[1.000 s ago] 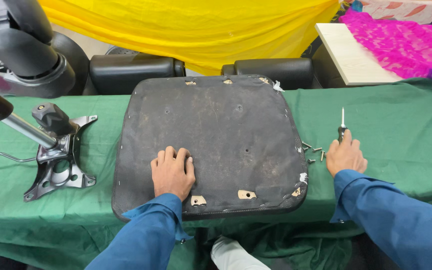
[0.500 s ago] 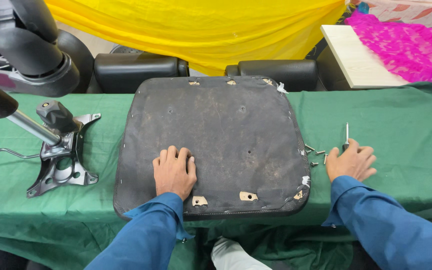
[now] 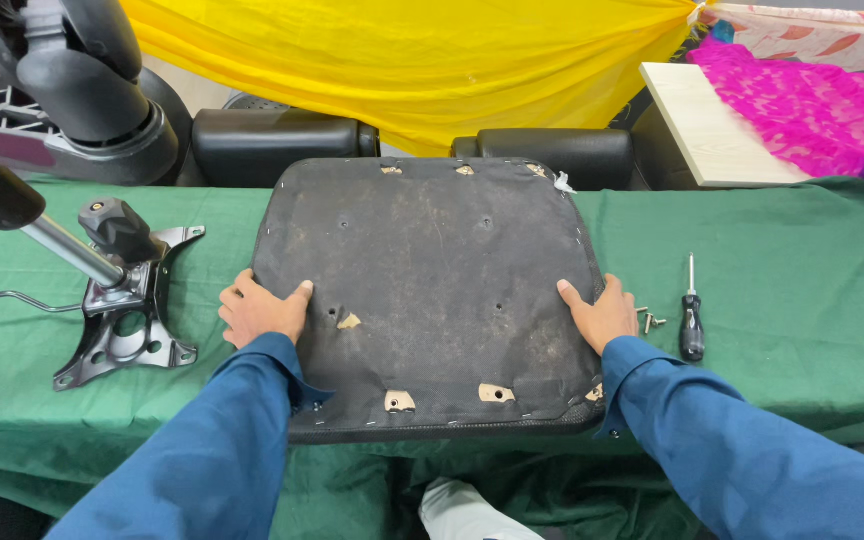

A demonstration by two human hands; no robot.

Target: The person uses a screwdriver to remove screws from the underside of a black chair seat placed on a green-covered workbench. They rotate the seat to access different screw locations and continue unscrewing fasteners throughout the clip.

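Note:
A dark, worn chair seat pan (image 3: 432, 270) lies upside down on the green cloth, its fabric stapled around the rim. My left hand (image 3: 260, 310) grips its left edge, thumb on top. On the opposite edge my right hand (image 3: 600, 315) holds the seat the same way. A small screwdriver with a black handle (image 3: 691, 318) lies on the cloth just right of my right hand. A few loose screws (image 3: 649, 320) rest between that hand and the screwdriver.
A metal chair tilt mechanism with a lever (image 3: 117, 300) sits at the left on the green-covered table (image 3: 802, 260). Black chair armrests (image 3: 282, 140) and a chair back part (image 3: 82, 90) stand behind. Yellow cloth hangs at the back; a pale board (image 3: 702, 120) is at the right.
My right hand has let go of the screwdriver, which now lies on the cloth, and moved to the seat's right edge. My left hand slid from the seat's top to its left edge.

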